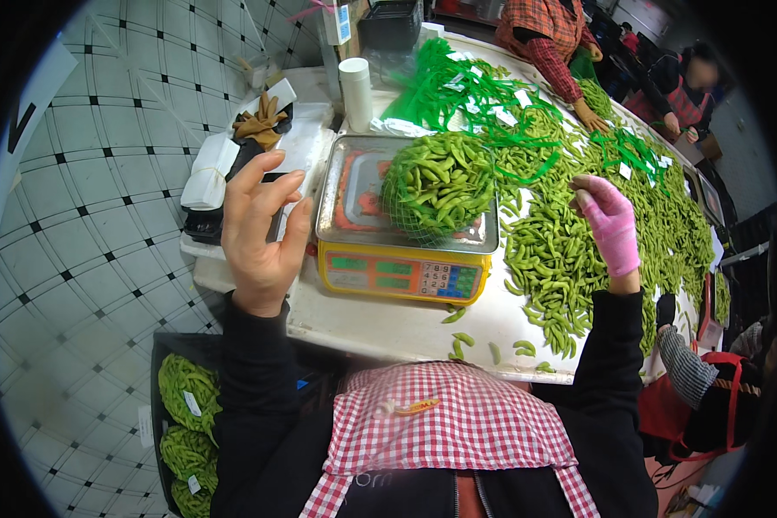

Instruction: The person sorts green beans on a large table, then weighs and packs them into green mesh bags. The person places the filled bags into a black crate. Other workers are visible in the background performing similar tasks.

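Note:
A green net bag filled with edamame pods [441,184] rests on the metal pan [349,223] of a yellow digital scale [401,275]. My bare left hand [259,236] is raised left of the scale, its fingers spread and curved around nothing. My right hand [608,223], in a pink fingerless glove, hovers over loose edamame pods [550,259] to the right. Its fingers are bent, the tips close to the thumb, and I see nothing held in them. The bag stands between the hands, apart from both.
Green net bags with white tags [427,90] lie behind the scale, beside a white cylindrical container [356,94]. Brown gloves [259,123] and white bundled stacks [210,171] sit to the left. Below left, a black crate [184,343] holds filled bags. Co-workers [544,39] stand around the table.

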Demonstrator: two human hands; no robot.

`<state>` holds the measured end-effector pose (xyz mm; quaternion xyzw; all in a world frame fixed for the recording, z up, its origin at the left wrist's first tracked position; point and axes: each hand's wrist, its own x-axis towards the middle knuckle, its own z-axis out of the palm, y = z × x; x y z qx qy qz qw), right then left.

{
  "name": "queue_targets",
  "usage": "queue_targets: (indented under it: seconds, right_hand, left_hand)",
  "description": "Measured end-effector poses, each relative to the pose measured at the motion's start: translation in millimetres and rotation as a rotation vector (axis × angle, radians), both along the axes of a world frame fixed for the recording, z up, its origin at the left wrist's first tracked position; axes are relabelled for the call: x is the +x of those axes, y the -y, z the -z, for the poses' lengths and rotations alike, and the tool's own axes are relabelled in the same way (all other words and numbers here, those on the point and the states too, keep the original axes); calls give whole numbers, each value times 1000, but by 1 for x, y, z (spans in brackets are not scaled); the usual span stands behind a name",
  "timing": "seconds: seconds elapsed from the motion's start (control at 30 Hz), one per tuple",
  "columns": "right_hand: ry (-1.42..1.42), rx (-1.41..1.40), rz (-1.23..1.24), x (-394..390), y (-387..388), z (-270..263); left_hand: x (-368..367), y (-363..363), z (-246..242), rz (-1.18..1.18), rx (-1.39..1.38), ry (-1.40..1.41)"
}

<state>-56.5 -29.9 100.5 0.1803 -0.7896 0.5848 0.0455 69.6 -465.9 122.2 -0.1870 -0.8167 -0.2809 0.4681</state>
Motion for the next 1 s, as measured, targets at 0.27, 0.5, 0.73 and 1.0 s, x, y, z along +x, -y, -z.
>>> queue_targets:
  seconds: [0.27, 0.5, 0.73, 1.0]
  right_hand:
    - [-569, 313, -119, -31, 132, -5]
    - [-308, -251, -198, -66, 147, -79]
    - [1, 90, -189, -82, 141, -54]
    - [-14, 164, -473, -69, 166, -30]
  left_hand:
    - [-93, -100, 25, 194, 253, 582]
    - [-161, -65, -8, 389, 504, 644]
    - [-168, -48, -16, 363, 408, 782]
    - [-168, -67, -17, 564, 410, 659]
